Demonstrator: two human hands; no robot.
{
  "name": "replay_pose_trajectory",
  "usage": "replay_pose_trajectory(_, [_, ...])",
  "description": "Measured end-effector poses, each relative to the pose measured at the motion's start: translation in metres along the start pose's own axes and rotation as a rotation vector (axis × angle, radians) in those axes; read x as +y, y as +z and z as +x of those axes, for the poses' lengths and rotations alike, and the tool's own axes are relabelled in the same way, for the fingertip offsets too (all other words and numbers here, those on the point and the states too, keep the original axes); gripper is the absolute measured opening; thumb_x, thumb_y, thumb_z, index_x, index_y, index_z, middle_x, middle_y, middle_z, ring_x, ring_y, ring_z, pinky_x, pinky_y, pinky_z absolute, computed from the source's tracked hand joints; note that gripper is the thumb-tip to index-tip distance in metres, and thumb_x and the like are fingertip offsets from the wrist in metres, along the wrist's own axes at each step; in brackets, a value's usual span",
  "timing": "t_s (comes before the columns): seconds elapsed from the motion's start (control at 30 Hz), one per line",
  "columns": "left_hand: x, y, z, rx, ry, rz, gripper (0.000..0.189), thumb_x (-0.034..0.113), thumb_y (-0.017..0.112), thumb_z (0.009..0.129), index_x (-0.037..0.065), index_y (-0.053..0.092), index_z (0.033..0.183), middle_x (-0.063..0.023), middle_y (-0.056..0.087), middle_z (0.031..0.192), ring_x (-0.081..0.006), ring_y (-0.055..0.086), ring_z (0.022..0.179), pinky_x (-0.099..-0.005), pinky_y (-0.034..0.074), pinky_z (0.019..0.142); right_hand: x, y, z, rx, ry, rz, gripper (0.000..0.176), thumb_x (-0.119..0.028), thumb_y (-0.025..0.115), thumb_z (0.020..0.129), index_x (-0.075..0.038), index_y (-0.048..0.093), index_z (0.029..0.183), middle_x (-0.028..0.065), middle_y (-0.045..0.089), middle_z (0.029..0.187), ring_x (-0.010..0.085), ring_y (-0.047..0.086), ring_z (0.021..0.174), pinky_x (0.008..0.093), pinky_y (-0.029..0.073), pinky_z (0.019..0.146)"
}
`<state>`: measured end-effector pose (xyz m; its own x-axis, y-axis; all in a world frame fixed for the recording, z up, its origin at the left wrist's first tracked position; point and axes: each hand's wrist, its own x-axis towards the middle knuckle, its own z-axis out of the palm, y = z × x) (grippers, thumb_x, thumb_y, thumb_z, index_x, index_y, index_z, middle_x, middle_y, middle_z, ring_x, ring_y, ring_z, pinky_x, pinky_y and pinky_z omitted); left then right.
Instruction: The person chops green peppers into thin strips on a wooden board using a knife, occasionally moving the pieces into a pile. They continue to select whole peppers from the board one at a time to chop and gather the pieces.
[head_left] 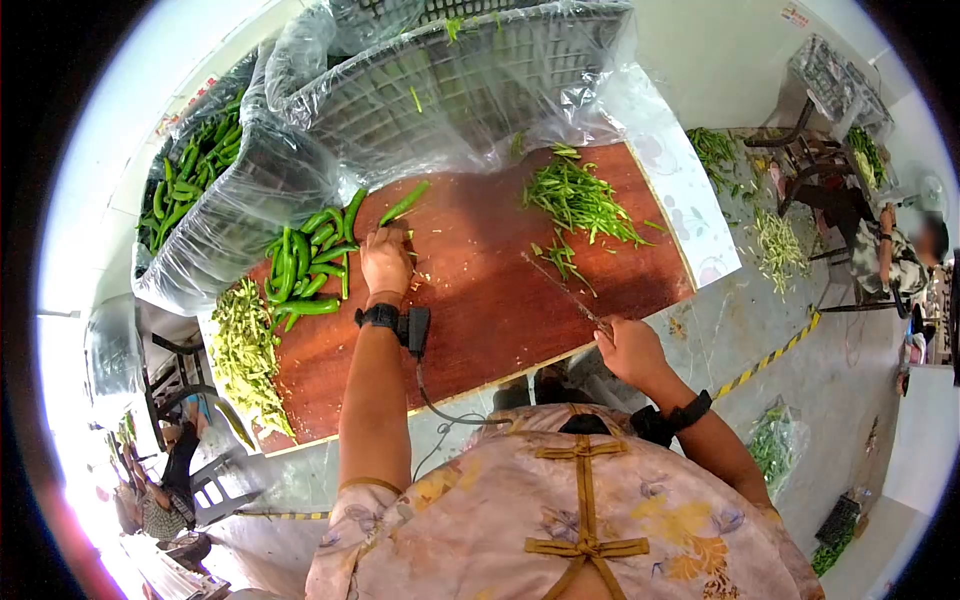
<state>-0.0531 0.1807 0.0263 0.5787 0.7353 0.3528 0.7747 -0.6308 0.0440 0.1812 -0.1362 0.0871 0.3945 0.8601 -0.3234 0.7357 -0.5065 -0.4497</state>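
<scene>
My left hand [387, 262] is over the board at the right edge of a pile of long green peppers [290, 262]. Its fingers are curled down. A bit of green shows by the fingertips, but what is under them is hidden. Just beyond lies a single green pepper [405, 203]. My right hand [632, 352] is closed around the handle of a thin-bladed knife [562, 290] near the board's front edge. The blade points up and left, toward a heap of cut green pepper strips [580, 198]. A few loose strips lie close to the blade.
The reddish-brown board [470, 310] carries pale cut pieces [240, 360] at its left end. Behind it stand plastic-lined baskets [450, 90], one holding whole peppers [195, 180]. Pepper scraps [780, 245] lie on the floor at right. Other people sit at the far left and right.
</scene>
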Motion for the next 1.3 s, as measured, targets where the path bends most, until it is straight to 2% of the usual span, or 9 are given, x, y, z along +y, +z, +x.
replay_pose_trajectory(0.17, [0.031, -0.011, -0.003, 0.191, 0.061, -0.196, 0.014, 0.006, 0.056, 0.074, 0.008, 0.063, 0.086, -0.0113, 0.058, 0.080, -0.0303, 0.055, 0.078, -0.0431, 0.045, 0.073, 0.015, 0.018, -0.003, 0.011, -0.021, 0.020, 0.027, -0.028, 0.057, 0.084, -0.002, 0.063, 0.091, 0.0205, 0.062, 0.073, 0.0412, 0.059, 0.071, 0.0499, 0.045, 0.063])
replay_pose_trajectory(0.23, [0.062, -0.036, -0.005, 0.105, 0.256, -0.244, 0.014, 0.009, 0.058, 0.074, 0.008, 0.062, 0.088, -0.0108, 0.057, 0.078, -0.0301, 0.055, 0.077, -0.0423, 0.046, 0.074, 0.013, 0.019, -0.005, 0.029, -0.003, 0.067, 0.027, -0.027, 0.057, 0.084, -0.001, 0.063, 0.091, 0.0200, 0.062, 0.074, 0.0406, 0.059, 0.071, 0.0489, 0.045, 0.063])
replay_pose_trajectory(0.37, [0.098, -0.002, -0.022, 0.011, 0.354, -0.276, 0.014, 0.013, 0.058, 0.074, 0.009, 0.063, 0.087, -0.0093, 0.057, 0.081, -0.0289, 0.055, 0.076, -0.0410, 0.047, 0.075, 0.016, 0.020, -0.003, 0.044, 0.001, 0.102, 0.026, -0.025, 0.055, 0.084, -0.001, 0.062, 0.091, 0.0207, 0.062, 0.074, 0.0406, 0.059, 0.072, 0.0483, 0.045, 0.063])
replay_pose_trajectory(0.43, [0.115, 0.006, -0.027, 0.229, 0.629, -0.255, 0.014, 0.014, 0.057, 0.074, 0.009, 0.063, 0.086, -0.0083, 0.058, 0.086, -0.0276, 0.055, 0.080, -0.0400, 0.048, 0.076, 0.017, 0.019, -0.002, 0.050, -0.005, 0.126, 0.025, -0.024, 0.055, 0.084, 0.000, 0.062, 0.091, 0.0217, 0.061, 0.074, 0.0411, 0.059, 0.072, 0.0482, 0.045, 0.063])
replay_pose_trajectory(0.53, [0.125, 0.011, -0.051, -0.020, 0.662, -0.283, 0.025, 0.012, 0.057, 0.070, 0.008, 0.061, 0.095, -0.0088, 0.061, 0.102, -0.0295, 0.058, 0.095, -0.0420, 0.049, 0.082, 0.016, 0.017, -0.004, 0.098, -0.039, 0.156, 0.025, -0.023, 0.055, 0.084, 0.000, 0.062, 0.090, 0.0227, 0.061, 0.074, 0.0415, 0.059, 0.072, 0.0486, 0.044, 0.063])
replay_pose_trajectory(0.77, [0.130, -0.013, -0.082, 0.000, 0.587, -0.425, 0.027, 0.008, 0.058, 0.071, 0.006, 0.060, 0.098, -0.0106, 0.061, 0.102, -0.0296, 0.057, 0.100, -0.0435, 0.047, 0.087, 0.007, 0.014, -0.008, 0.031, 0.014, 0.129, 0.029, -0.027, 0.052, 0.085, -0.001, 0.062, 0.093, 0.0236, 0.063, 0.083, 0.0425, 0.060, 0.081, 0.0507, 0.047, 0.073])
replay_pose_trajectory(0.97, [0.138, -0.012, -0.090, -0.039, 0.571, -0.553, 0.027, 0.006, 0.058, 0.070, 0.005, 0.062, 0.097, -0.0115, 0.062, 0.100, -0.0303, 0.058, 0.099, -0.0447, 0.047, 0.087, -0.008, 0.019, -0.001, 0.047, -0.076, 0.082, 0.026, -0.026, 0.051, 0.087, -0.002, 0.059, 0.087, 0.0222, 0.063, 0.077, 0.0429, 0.060, 0.074, 0.0517, 0.047, 0.067])
replay_pose_trajectory(1.13, [0.148, -0.023, -0.088, -0.091, 0.483, -0.673, 0.033, 0.013, 0.059, 0.066, 0.007, 0.060, 0.098, -0.0099, 0.060, 0.099, -0.0298, 0.055, 0.099, -0.0426, 0.045, 0.085, -0.017, 0.024, 0.001, -0.008, -0.110, -0.021, 0.025, -0.023, 0.055, 0.085, -0.001, 0.061, 0.098, 0.0210, 0.063, 0.072, 0.0389, 0.061, 0.069, 0.0485, 0.047, 0.063])
replay_pose_trajectory(1.3, [0.145, -0.023, -0.093, -0.031, 0.528, -0.521, 0.030, 0.014, 0.059, 0.067, 0.008, 0.062, 0.096, -0.0065, 0.060, 0.097, -0.0274, 0.056, 0.098, -0.0416, 0.045, 0.083, -0.018, 0.025, -0.003, -0.010, -0.149, -0.071, 0.023, -0.023, 0.054, 0.085, -0.001, 0.058, 0.094, 0.0213, 0.062, 0.069, 0.0391, 0.061, 0.066, 0.0494, 0.047, 0.061])
